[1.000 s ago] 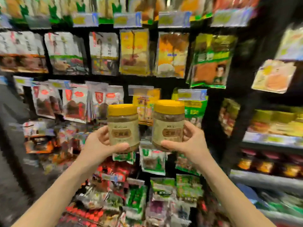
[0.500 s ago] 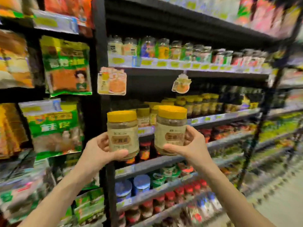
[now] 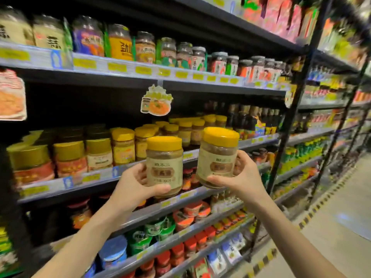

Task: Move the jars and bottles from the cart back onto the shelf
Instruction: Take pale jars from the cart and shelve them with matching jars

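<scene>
- My left hand point(image 3: 132, 187) grips a yellow-lidded jar point(image 3: 164, 166), thumb curled across its base, fingers wrapped behind.
- My right hand point(image 3: 244, 177) clamps a matching second jar point(image 3: 217, 157), tilted slightly.
- I hold both jars up before the shelf point(image 3: 60, 183) of similar jars.

Hanging upright before the shelf point(image 3: 259, 140): left jar point(image 3: 164, 167), yellow-lidded, beige-labelled. Tilting slightly right beside it, not touching: right jar point(image 3: 217, 157), matching.
</scene>
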### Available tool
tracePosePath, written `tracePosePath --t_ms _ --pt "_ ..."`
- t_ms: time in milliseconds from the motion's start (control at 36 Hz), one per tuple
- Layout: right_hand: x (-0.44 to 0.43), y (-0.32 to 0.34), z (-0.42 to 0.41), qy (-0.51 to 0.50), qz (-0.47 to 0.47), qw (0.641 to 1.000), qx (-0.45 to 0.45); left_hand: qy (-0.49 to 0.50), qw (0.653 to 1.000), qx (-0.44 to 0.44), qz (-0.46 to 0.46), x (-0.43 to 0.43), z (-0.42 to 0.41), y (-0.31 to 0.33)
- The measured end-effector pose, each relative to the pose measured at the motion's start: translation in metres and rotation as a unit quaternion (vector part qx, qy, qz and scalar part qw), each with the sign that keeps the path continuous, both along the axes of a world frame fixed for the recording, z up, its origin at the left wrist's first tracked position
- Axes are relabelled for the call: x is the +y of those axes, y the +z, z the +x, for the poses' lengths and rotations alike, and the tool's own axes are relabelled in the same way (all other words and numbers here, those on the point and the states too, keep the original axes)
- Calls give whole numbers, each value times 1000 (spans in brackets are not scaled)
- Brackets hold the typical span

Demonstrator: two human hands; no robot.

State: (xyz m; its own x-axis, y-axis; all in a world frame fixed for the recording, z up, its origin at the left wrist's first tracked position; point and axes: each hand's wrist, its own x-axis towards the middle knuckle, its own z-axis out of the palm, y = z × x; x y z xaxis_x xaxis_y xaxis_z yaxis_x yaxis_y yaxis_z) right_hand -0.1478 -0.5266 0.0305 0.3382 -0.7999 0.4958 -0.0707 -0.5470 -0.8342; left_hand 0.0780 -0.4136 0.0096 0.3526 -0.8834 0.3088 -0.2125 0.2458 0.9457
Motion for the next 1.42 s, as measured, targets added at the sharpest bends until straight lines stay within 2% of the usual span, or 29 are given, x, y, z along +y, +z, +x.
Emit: tracePosePath --t_ms 333,556,1000,1194,1417 --pt "-131 -8 24 20 10 1000 21 26 999 -45 -4 -107 17 -8" --pt "-197 7 71 81 -4 995 56 77 996 -43 7 -147 39 -7" --pt "-271 -7 184 195 -23 971 138 198 980 -17 20 -147 57 -3" --pt "-280 -19 212 252 -32 950 180 267 963 -11 24 -139 50 -2" --pt "-282 -29 228 280 -21 930 236 287 958 -12 20 -129 45 1"
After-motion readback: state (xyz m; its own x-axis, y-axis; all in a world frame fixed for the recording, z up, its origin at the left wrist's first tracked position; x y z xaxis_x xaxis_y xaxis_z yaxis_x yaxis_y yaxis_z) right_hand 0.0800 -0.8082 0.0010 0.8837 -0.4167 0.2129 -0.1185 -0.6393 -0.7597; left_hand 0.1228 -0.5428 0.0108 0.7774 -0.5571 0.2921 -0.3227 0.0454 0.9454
